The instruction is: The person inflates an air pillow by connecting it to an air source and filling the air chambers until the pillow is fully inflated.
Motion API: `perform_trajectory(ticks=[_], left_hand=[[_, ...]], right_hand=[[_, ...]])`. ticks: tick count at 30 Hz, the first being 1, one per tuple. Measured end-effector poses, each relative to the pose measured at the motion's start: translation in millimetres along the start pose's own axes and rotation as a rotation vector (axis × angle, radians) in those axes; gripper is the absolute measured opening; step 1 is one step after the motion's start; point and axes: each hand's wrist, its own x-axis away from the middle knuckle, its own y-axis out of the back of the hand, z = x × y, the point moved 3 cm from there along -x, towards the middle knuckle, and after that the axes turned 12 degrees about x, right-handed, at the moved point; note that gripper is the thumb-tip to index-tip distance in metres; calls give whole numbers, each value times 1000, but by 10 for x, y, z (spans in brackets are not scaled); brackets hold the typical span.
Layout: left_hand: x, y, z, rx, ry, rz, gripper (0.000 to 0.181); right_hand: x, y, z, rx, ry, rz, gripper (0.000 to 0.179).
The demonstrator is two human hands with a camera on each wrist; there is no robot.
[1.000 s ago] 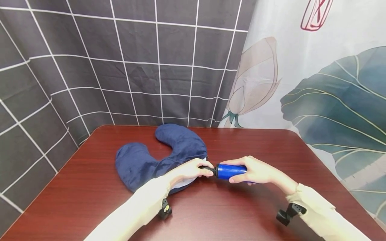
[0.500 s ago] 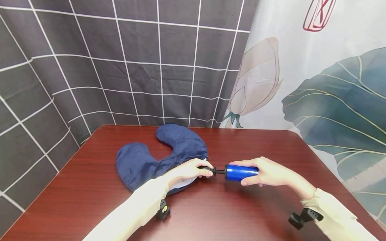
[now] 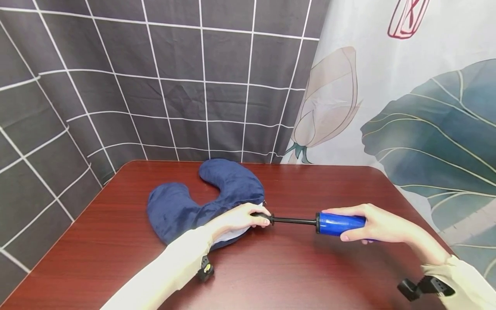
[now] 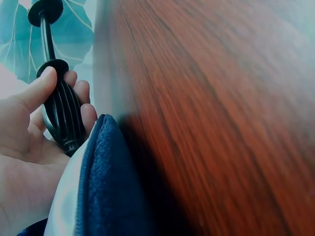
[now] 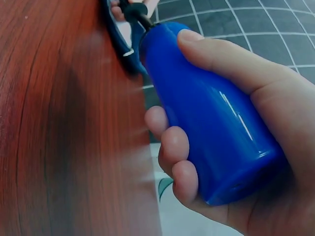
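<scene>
A blue hand pump (image 3: pixel 336 223) is stretched between my two hands, its thin black rod (image 3: pixel 294 221) showing from the barrel. My right hand (image 3: pixel 381 224) is wrapped around the barrel, thumb along one side and fingers curled under the other in the right wrist view. My left hand (image 3: pixel 238 217) grips the ribbed black handle (image 4: pixel 64 113) at the rod's other end. Beneath and beside the left hand lies a navy U-shaped neck pillow (image 3: pixel 176 211). A zipper (image 4: pixel 84 191) runs along its edge, next to a white inner piece (image 4: pixel 65 196).
All this is over a reddish-brown wooden table (image 3: pixel 294 275). Behind it hang a dark grid-patterned curtain (image 3: pixel 174 99) and a pale curtain with a lotus print (image 3: pixel 333 103). Each wrist wears a small black camera (image 3: pixel 424 287).
My right hand has moved right with the pump's barrel, drawing it away from the left hand. Much more rod shows now. The left hand and the neck pillow stay nearly in place.
</scene>
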Motion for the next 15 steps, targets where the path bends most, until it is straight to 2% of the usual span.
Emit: perform_trajectory(ticks=[8, 15], left_hand=[[6, -5, 29, 40, -3, 5, 25], [-13, -32, 14, 27, 0, 6, 26]], right_hand=[[-92, -25, 42, 43, 12, -61, 59], [-403, -190, 170, 109, -4, -99, 58]])
